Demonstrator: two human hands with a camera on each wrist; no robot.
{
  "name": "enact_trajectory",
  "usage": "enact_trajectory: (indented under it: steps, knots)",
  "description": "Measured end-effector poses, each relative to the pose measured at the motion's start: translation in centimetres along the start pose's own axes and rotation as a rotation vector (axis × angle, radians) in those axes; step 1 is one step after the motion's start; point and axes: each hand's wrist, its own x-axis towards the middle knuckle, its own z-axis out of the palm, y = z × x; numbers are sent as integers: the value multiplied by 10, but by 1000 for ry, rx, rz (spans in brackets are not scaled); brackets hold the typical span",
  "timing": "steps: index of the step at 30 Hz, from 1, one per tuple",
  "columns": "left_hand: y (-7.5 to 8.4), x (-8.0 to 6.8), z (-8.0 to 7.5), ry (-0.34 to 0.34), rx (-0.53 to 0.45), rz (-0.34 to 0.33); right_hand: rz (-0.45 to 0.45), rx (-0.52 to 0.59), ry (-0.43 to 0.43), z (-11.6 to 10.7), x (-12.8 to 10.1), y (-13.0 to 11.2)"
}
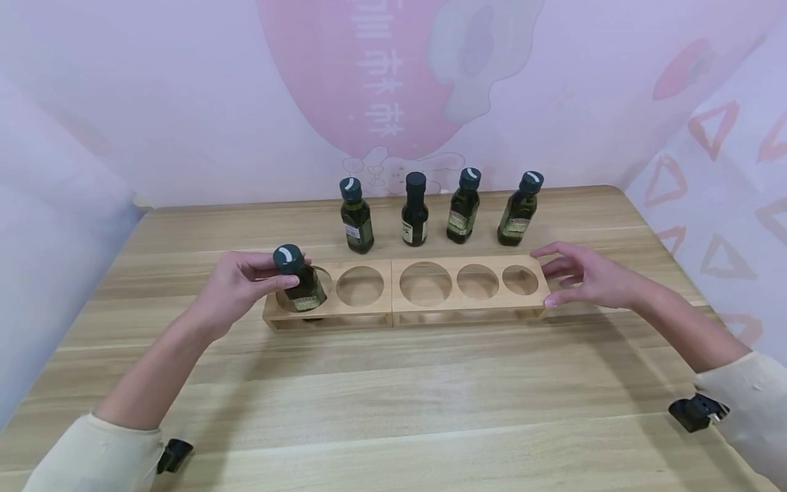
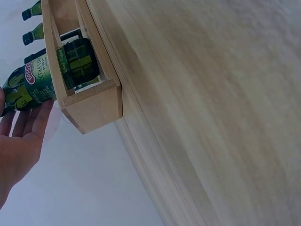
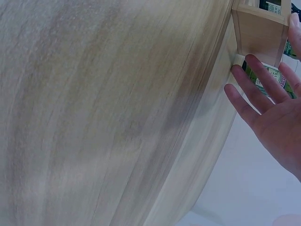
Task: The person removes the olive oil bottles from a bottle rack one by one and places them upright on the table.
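A light wooden rack (image 1: 393, 316) with several round holes lies across the middle of the table. A dark green oil bottle (image 1: 302, 290) with a black cap stands tilted in its leftmost hole. My left hand (image 1: 258, 277) grips this bottle near the cap. In the left wrist view the bottle (image 2: 33, 89) passes through the rack's end (image 2: 94, 110), with my left hand (image 2: 19, 141) beside it. My right hand (image 1: 572, 277) has straight fingers touching the rack's right end. The right wrist view shows that hand (image 3: 275, 115) open against the rack's corner (image 3: 258, 30).
Several more green bottles stand in a row just behind the rack, from the left one (image 1: 356, 219) to the right one (image 1: 519, 212). The wooden table (image 1: 393, 410) stretches wide in front. Pink printed backdrops close off the back and both sides.
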Motion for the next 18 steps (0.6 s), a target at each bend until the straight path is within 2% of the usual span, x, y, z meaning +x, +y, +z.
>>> enact_trajectory:
  steps: [5, 12, 18]
  knots:
    - [0, -1, 1, 7, -15, 1, 6, 3, 2, 0, 0, 1]
    - [2, -1, 0, 30, 35, -57, 1, -4, 2, 0, 0, 1]
    - [2, -2, 0, 43, 9, -64, -5, 3, 1, 0, 0, 2]
